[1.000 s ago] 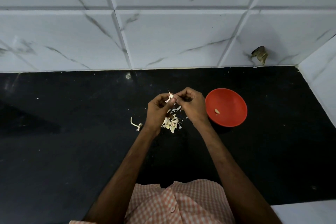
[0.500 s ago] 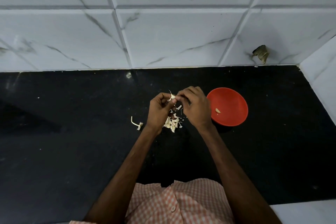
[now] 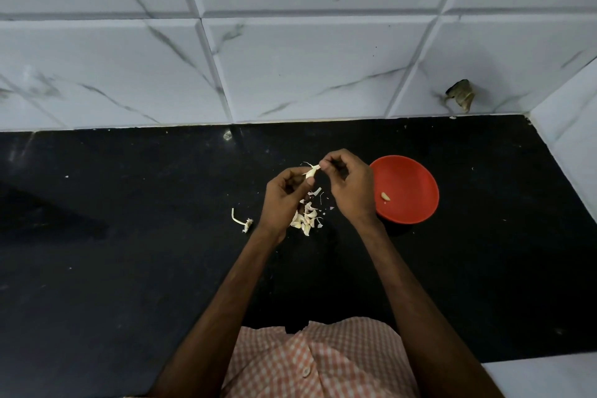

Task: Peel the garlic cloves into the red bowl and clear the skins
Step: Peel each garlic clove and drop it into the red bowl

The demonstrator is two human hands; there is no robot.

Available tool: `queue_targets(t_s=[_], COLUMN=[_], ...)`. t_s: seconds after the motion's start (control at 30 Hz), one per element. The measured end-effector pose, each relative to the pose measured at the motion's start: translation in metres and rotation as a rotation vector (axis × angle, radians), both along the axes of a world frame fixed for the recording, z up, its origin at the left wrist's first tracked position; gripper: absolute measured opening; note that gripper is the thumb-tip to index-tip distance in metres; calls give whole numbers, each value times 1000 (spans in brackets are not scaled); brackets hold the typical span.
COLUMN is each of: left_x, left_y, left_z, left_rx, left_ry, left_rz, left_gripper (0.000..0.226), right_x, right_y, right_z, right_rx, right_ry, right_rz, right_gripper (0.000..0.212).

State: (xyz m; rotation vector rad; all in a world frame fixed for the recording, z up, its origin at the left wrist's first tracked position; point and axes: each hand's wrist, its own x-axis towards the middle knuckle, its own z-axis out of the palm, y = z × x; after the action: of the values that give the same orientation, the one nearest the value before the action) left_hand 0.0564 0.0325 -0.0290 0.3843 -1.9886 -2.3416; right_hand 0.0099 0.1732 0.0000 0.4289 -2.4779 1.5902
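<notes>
My left hand (image 3: 284,197) holds a garlic clove (image 3: 310,172) between thumb and fingers above the black counter. My right hand (image 3: 350,186) pinches the thin skin at the clove's tip. Below the hands lies a small heap of cloves and loose skins (image 3: 305,218). The red bowl (image 3: 416,178) stands just right of my right hand with one peeled clove (image 3: 385,196) inside.
A garlic stem with its root end (image 3: 240,221) lies left of the heap. The black counter (image 3: 129,236) runs to a white marble-tiled wall (image 3: 290,58) behind and a side wall on the right. A broken hole (image 3: 460,94) marks the back tiles.
The hands have drawn slightly apart. My right fingers now pull at the skin on the clove's tip, and more of the clove shows between the hands.
</notes>
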Motion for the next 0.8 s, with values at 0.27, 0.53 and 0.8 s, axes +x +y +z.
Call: queue_targets(t_s=[0.27,0.53,0.8], left_x=[2,0,-1], left_y=[-1,0,-3], left_z=[3,2,2], left_rx=[19,20,-47], left_ry=[1,-2,-13], left_rz=[67,32,15], left_gripper=[15,16,15], right_x=[0,-2,-3], right_y=[-1,-5,-5], right_z=[-3,-11,-11], right_rx=[-88,-168,-292], right_ry=[-208,-240,-257], right_rz=[112,-13,8], right_gripper=[9,11,12])
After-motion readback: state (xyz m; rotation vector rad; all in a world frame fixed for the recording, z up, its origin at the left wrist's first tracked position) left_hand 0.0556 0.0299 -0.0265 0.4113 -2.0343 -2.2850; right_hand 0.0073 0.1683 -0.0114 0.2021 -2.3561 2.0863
